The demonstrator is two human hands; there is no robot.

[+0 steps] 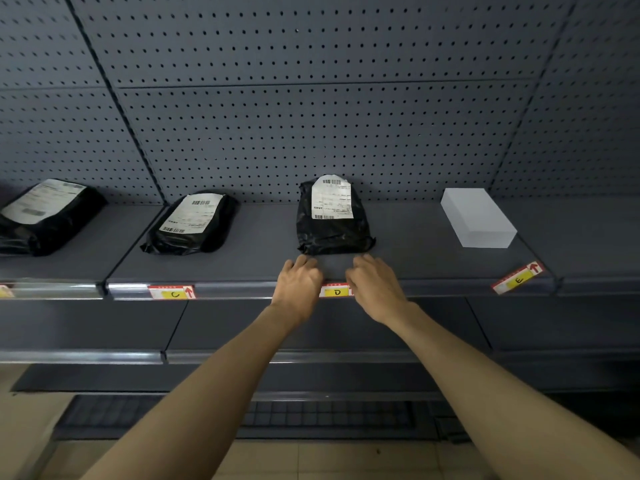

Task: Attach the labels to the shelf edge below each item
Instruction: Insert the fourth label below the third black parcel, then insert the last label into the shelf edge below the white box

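A yellow and red label marked D sits on the shelf edge, below a black parcel. My left hand covers the label's left end and my right hand covers its right end, fingers curled over the shelf lip. A label marked C is on the edge below another black parcel. A label marked E sits tilted on the edge below a white box.
A third black parcel lies on the adjoining shelf at far left, with part of a label on the edge below it. A grey pegboard backs the shelves. A lower shelf runs beneath my arms.
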